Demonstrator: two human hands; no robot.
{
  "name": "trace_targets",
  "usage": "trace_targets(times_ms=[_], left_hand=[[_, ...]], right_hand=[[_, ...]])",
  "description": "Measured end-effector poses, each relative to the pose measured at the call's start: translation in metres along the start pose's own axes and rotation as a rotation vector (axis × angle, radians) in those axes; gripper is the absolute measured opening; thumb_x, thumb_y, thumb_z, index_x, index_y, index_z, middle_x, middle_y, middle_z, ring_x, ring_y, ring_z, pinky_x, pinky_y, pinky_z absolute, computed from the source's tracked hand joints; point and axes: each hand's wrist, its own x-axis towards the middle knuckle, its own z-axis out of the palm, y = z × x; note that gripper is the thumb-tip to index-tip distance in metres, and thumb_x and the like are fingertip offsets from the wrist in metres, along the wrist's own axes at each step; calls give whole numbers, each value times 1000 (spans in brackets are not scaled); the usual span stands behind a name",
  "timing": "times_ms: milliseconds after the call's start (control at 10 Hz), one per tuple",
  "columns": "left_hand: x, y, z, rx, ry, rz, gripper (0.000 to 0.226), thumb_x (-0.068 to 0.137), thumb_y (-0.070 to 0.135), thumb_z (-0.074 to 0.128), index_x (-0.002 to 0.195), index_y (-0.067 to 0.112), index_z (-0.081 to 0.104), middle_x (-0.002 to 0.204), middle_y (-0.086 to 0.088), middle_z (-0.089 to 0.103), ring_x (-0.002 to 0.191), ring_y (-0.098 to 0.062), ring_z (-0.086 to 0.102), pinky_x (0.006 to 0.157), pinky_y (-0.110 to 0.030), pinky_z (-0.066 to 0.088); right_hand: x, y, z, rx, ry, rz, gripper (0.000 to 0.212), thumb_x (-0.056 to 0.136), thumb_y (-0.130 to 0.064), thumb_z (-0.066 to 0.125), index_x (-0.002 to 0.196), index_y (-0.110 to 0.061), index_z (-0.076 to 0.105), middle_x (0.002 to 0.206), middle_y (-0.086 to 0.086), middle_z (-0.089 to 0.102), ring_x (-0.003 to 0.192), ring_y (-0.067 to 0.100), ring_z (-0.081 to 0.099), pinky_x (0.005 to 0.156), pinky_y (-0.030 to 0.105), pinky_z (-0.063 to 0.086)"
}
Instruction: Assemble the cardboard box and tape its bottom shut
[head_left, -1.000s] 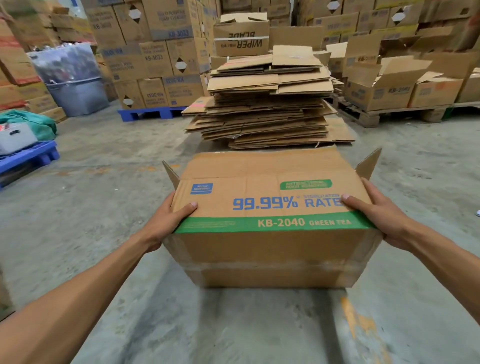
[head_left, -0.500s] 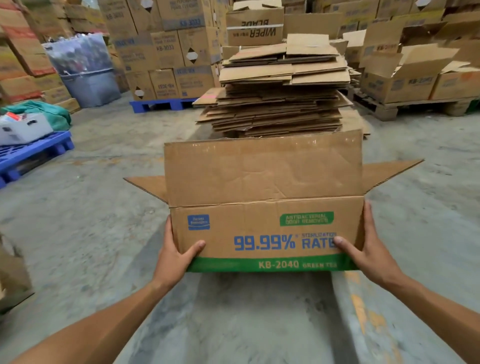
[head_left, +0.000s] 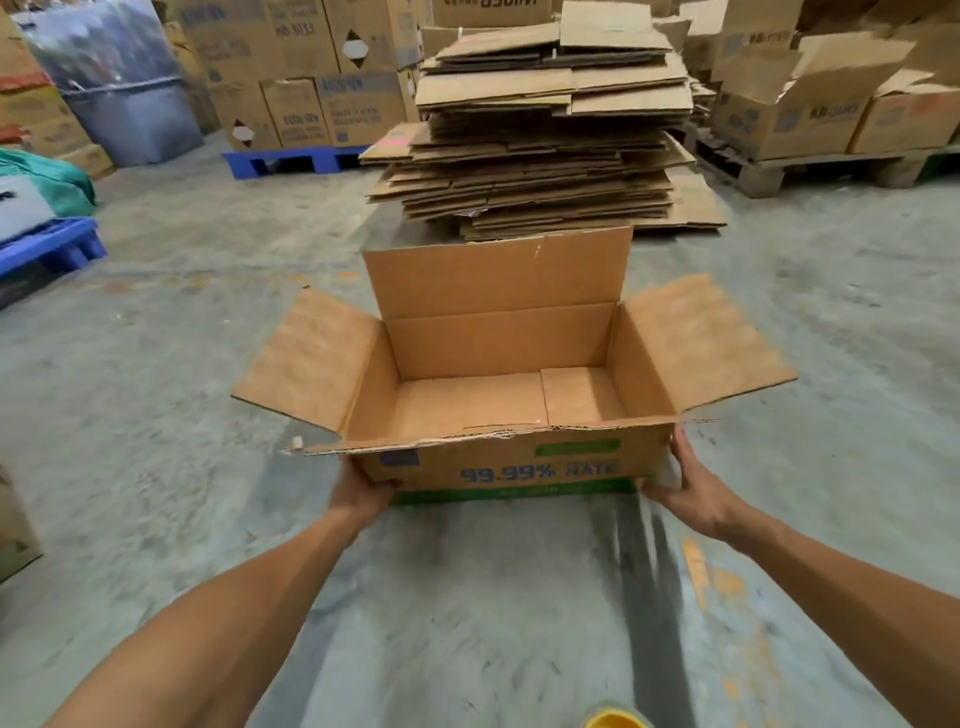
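A brown cardboard box (head_left: 498, 467) with blue "99.99% RATE" print and a green stripe stands upright, open side up, held just over the concrete floor. Its top flaps spread left, right and back; the near flap folds toward me. The inside bottom shows closed flaps. My left hand (head_left: 361, 491) grips the near lower left corner. My right hand (head_left: 685, 486) holds the near lower right corner. No tape is in view.
A tall stack of flattened cartons (head_left: 540, 130) stands right behind the box. Pallets of boxes stand at the back left (head_left: 291, 78) and back right (head_left: 810, 109). A blue pallet (head_left: 47, 249) is at the left. Something yellow (head_left: 615, 719) shows at the bottom edge.
The box has been turned from its taped bottom facing me to upright with the open top up, and lowered toward the floor. Both hands stayed on its near corners.
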Motion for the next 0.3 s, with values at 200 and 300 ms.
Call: trace_targets(times_ms=[200,300], left_hand=[[-23,4,0,335,-159,36,59,96,25,51,148,7,30,140,-18,51,121,-36,53,91,-32,44],[-41,13,12,483,-293,47,69,98,35,45,154,8,15,145,-17,45,123,-33,51,91,-30,45]], right_hand=[[4,-21,31,-130,-6,-36,74,93,-21,58,153,-10,17,154,16,35,138,35,39,114,36,32],[9,-25,54,-240,-114,1,94,77,-59,44,155,-16,16,156,13,33,136,34,42,113,41,35]])
